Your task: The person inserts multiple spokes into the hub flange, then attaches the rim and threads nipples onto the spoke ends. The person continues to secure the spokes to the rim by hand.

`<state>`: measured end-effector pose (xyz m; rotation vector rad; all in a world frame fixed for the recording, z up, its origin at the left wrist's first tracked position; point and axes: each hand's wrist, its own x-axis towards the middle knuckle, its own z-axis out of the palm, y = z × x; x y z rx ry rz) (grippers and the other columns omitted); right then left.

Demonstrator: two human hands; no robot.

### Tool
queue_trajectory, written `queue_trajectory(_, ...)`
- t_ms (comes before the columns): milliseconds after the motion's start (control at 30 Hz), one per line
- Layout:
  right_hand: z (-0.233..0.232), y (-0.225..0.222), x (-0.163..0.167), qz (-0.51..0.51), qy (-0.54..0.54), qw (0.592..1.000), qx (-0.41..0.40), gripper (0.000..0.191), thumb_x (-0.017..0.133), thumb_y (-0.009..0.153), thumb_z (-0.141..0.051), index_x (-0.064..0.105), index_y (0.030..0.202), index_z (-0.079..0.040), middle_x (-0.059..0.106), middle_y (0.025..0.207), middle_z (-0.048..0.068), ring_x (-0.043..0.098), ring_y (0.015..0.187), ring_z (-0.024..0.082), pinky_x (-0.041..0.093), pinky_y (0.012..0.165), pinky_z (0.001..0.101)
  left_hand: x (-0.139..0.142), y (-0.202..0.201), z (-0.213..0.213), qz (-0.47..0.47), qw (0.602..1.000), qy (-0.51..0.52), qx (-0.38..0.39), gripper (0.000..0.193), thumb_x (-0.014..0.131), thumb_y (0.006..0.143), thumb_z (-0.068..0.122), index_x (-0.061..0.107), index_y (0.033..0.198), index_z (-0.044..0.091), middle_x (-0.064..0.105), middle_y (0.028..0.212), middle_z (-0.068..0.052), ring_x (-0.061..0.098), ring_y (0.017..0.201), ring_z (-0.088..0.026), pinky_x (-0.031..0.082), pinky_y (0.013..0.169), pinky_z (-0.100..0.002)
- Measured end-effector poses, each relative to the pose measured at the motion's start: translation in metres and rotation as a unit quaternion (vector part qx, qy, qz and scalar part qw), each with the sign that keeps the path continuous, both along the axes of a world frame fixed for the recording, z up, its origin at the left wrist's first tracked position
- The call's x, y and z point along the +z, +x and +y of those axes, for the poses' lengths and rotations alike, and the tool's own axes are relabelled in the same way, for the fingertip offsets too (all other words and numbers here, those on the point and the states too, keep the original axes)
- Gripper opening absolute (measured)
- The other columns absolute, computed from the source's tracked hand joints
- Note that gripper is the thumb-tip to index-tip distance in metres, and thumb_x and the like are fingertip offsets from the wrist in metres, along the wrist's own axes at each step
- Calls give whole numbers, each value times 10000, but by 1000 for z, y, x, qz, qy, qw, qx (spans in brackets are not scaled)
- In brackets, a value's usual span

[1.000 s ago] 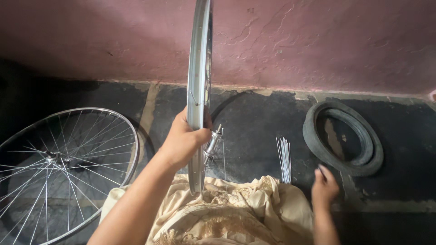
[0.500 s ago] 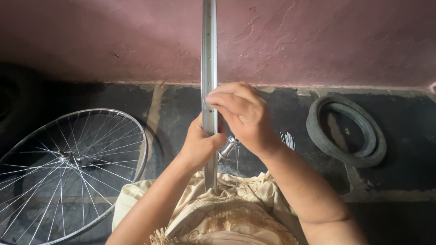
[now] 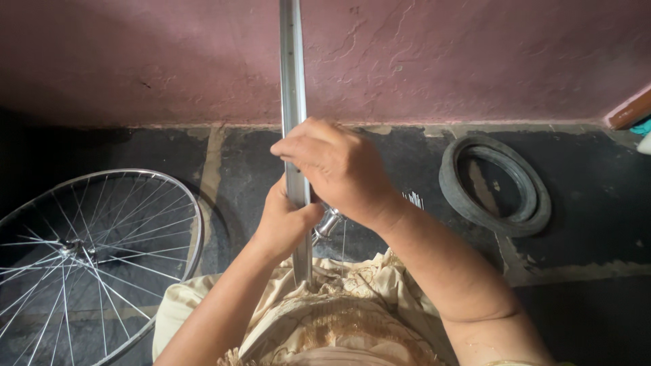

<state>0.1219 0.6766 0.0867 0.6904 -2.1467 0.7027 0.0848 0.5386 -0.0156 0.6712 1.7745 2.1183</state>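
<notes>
Rim (image 3: 293, 81) of bare silver metal, upright at centre, seen edge-on, lower end on cloth-covered lap (image 3: 339, 318). Right hand (image 3: 336, 173), off at the right a second ago, now curled over rim from right, fingers clamped; left hand (image 3: 285, 220) still gripping lower down. Both hands thus on the work. Hub (image 3: 327, 224) and thin spokes just right of rim. Spoked wheel (image 3: 88, 257) flat at left; rubber tyre (image 3: 495, 184) at right.

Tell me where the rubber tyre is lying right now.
In the head view, the black rubber tyre lies flat on the dark floor at the right, near the pink wall and just beyond the loose spokes, apart from both hands.
</notes>
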Motion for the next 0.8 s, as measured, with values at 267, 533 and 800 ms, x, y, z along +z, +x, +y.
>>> queue_trajectory(267, 2, -4, 12, 5, 44, 999, 18, 167, 717, 878, 27, 729, 1028, -43, 722, 981, 68, 738, 868, 203, 612, 743, 283, -1, -2, -1, -23, 1000, 2, -16, 315, 589, 745, -97, 601, 1029, 38, 591, 835, 19, 564, 727, -72, 469, 619, -262)
queue_trajectory(533, -2, -11, 28, -42, 108, 993, 21, 49, 718, 877, -12, 715, 912, -45, 663, 817, 69, 706, 758, 202, 590, 656, 309, -1, -1, 1, -45, 999, 21, -19, 333, 590, 745, -103, 606, 1040, 51, 603, 851, 32, 564, 730, -59, 459, 623, -253)
queue_trajectory(800, 2, -5, 33, -21, 107, 992, 57, 104, 692, 854, 29, 721, 937, -26, 682, 847, 83, 709, 793, 230, 592, 698, 334, -4, 2, 1, -3, 1000, 12, -9, 284, 611, 729, -83, 584, 983, 39, 573, 834, 19, 559, 732, -81, 477, 629, -259)
